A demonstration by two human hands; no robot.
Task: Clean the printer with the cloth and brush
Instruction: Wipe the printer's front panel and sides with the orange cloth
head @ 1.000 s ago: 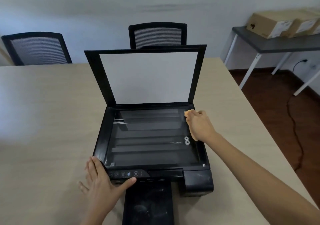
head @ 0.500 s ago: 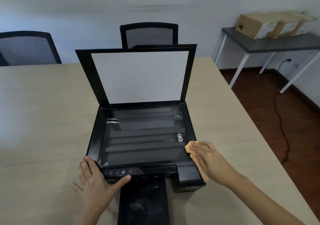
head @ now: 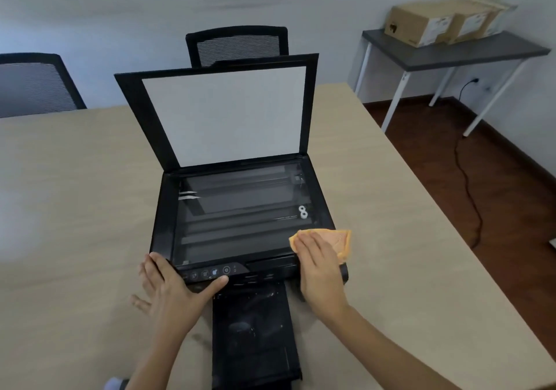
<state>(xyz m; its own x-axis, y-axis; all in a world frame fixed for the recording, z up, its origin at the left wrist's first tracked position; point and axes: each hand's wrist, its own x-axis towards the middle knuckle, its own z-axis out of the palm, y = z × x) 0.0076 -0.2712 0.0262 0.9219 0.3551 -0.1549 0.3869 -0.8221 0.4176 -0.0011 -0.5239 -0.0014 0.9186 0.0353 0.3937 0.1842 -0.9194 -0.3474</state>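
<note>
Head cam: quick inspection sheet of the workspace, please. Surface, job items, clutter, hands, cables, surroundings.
Surface: beige table, printer at the near edge.
Job's things: scanner lid raised, glass exposed; orange cloth on the front right corner; output tray extended, dusty; no brush seen.
Clutter: nothing seen.
Hands: right hand flat on the cloth; left hand open, bracing the front left corner.
Cables: black cable on the floor, plugged into the wall.
Surroundings: two chairs, side table carrying cardboard boxes.
</note>
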